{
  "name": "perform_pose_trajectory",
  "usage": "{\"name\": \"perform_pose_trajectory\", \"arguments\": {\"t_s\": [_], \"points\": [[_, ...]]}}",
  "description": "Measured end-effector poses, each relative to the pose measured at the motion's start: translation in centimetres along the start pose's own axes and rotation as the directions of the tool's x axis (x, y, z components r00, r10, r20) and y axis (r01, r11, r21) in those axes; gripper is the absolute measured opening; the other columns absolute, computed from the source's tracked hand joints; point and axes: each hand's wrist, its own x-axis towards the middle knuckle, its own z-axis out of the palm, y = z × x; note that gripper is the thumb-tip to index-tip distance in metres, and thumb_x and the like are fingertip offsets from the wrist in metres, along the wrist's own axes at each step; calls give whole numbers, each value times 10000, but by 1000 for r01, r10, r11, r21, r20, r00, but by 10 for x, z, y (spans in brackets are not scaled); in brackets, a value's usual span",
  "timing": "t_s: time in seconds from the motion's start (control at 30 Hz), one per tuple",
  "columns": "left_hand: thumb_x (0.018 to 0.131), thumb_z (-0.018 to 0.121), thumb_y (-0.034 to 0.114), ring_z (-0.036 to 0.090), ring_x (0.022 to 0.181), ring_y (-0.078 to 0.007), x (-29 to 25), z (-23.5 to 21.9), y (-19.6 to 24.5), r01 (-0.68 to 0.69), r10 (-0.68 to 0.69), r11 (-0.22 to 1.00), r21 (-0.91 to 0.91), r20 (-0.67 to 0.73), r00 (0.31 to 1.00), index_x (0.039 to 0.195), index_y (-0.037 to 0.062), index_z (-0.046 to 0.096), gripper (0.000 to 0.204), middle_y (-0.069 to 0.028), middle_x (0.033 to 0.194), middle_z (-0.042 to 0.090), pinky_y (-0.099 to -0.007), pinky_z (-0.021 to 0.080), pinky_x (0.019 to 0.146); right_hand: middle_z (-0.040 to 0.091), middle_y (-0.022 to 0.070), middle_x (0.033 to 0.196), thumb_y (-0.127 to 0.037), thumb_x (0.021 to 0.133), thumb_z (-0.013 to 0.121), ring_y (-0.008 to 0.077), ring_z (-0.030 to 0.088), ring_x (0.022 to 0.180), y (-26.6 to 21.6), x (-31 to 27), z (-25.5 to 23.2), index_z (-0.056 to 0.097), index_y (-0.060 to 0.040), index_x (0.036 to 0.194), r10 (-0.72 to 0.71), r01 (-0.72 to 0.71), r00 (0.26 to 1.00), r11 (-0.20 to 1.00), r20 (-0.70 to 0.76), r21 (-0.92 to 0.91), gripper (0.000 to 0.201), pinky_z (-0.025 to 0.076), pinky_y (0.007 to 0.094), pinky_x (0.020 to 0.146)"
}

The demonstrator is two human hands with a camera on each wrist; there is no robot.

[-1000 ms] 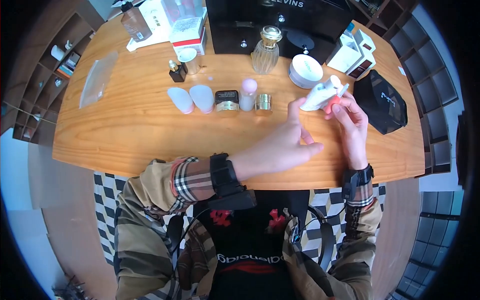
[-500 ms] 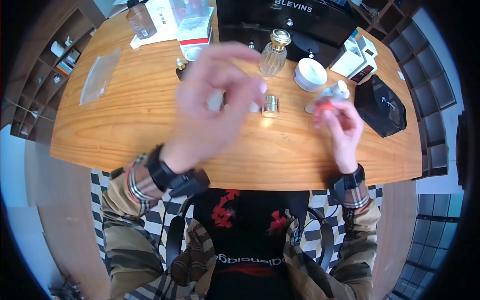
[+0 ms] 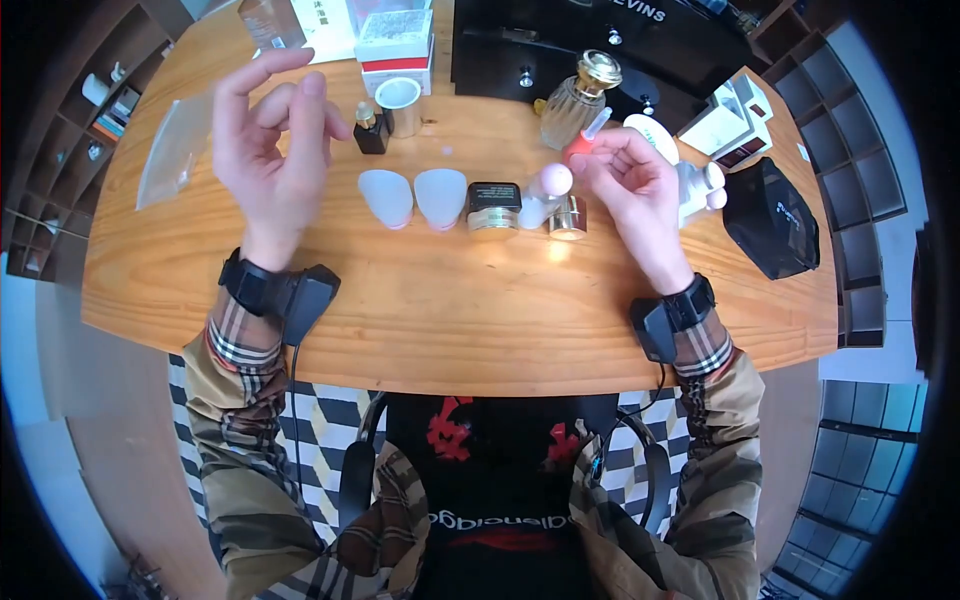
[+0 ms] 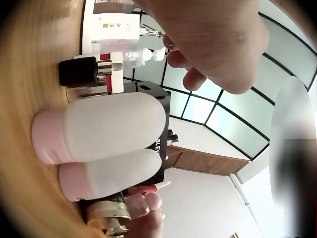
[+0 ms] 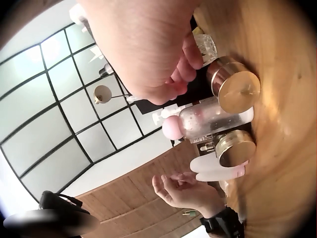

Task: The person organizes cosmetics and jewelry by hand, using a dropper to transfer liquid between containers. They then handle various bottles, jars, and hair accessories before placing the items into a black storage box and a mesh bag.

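Observation:
My left hand (image 3: 270,150) is raised over the left part of the table, fingers loosely bent, nothing in it; the small dark dropper bottle (image 3: 371,132) is nearest. My right hand (image 3: 635,190) pinches a small coral-red piece with a pale tip (image 3: 587,137) above the row of containers. Below and beside it are the pink-topped clear bottle (image 3: 545,196) and a gold jar (image 3: 568,219). A black-lidded jar (image 3: 494,210) and two frosted bottles with pink caps (image 3: 385,198) continue the row leftwards. The white bottle (image 3: 696,190) stands behind the right hand.
A paper cup (image 3: 400,108), a glass perfume bottle (image 3: 577,105) and a white round tub (image 3: 655,135) stand farther back. Boxes (image 3: 393,45) and a black drawer case (image 3: 560,50) line the rear. A black pouch (image 3: 770,220) lies right, a clear plastic bag (image 3: 172,155) left.
My left hand has swung from beside the white bottle to the far left and up. The right hand has moved left, away from the white bottle, carrying the coral-red piece.

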Motion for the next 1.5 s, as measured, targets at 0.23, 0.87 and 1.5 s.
{"name": "perform_pose_trajectory", "arguments": {"t_s": [0.23, 0.87, 1.5], "points": [[1023, 618, 56, 610, 598, -71, -4, -1, -23, -47, 41, 996, 81, 75, 996, 1244, 5, 545, 238, -45, 652, 668, -218, 431, 566, 735, 31, 1037, -10, 932, 740, 72, 685, 918, 14, 7, -8, 684, -13, 1107, 30, -24, 997, 995, 64, -99, 184, 558, 219, 843], [1034, 623, 79, 476, 497, -39, -2, 5, -29, -7, 4, 998, 58, 45, 999, 1264, 22, 548, 249, -73, 665, 663, -191, 328, 473, 728, -5, 874, -27, 947, 715, 11, 610, 656, 10, 10, -2, 713, -23, 1103, 179, -158, 974, 976, 136, -149, 156, 484, 189, 483], [1019, 636, 67, 635, 633, -67, -5, 5, -25, 96, -101, 994, 58, 83, 991, 1248, 26, 565, 243, -48, 709, 696, -205, 455, 589, 738, 25, 916, -30, 950, 705, 30, 631, 692, 16, 10, -5, 707, -7, 1107, 70, -62, 995, 992, 74, -107, 159, 488, 199, 504]]}}
